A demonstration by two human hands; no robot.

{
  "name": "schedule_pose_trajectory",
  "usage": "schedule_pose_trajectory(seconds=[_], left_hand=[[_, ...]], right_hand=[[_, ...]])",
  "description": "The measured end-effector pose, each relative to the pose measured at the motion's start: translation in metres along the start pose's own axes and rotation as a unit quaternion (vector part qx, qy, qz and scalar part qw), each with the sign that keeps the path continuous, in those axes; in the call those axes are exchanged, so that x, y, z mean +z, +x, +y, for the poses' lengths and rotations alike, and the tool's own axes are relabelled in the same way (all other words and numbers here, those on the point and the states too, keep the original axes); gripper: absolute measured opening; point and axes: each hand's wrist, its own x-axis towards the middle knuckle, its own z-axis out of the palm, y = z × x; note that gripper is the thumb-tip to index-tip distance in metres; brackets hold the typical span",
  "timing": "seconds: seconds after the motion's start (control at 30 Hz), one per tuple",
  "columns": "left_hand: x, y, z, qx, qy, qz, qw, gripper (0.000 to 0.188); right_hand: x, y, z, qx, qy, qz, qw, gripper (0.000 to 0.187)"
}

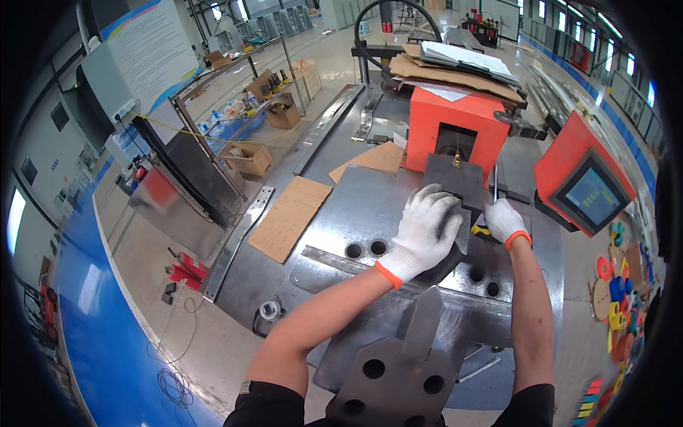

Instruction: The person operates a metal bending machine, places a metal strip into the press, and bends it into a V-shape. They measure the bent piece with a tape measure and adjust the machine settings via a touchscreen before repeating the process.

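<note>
Nearest, a dark holed steel plate (391, 377) lies before an orange-red boxy machine housing (427, 117), fronted by a dark steel block (445, 174), which the half-curled white-gloved left hand (427, 226) and bunched right hand (505, 219), grips unclear, seem to be positioning, calling next for steady alignment.

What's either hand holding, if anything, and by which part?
The left hand lies over the near end of the dark metal block; whether it grips cannot be told. What the curled right hand holds, if anything, is hidden.
</note>
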Motion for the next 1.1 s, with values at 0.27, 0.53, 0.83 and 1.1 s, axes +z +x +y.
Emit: schedule_pose_trajectory(seconds=[0.27, 0.53, 0.83, 1.1], left_hand=[[0.001, 0.005, -0.002, 0.01, 0.025, 0.001, 1.0, 0.029], [0.002, -0.002, -0.003, 0.008, 0.022, 0.019, 1.0, 0.026], [0.0, -0.005, -0.01, -0.019, -0.005, 0.019, 1.0, 0.031], [-0.138, -0.085, 0.006, -0.237, -0.34, 0.061, 0.908, 0.042]], right_hand=[[-0.011, -0.01, -0.003, 0.006, -0.014, 0.084, 0.996, 0.057], [-0.005, -0.042, 0.059, -0.037, 0.001, 0.097, 0.995, 0.039], [0.025, -0.265, 0.189, 0.25, 0.057, 0.196, 0.947, 0.05], [0.135, -0.334, 0.266, 0.326, -0.009, 0.114, 0.938, 0.049]])
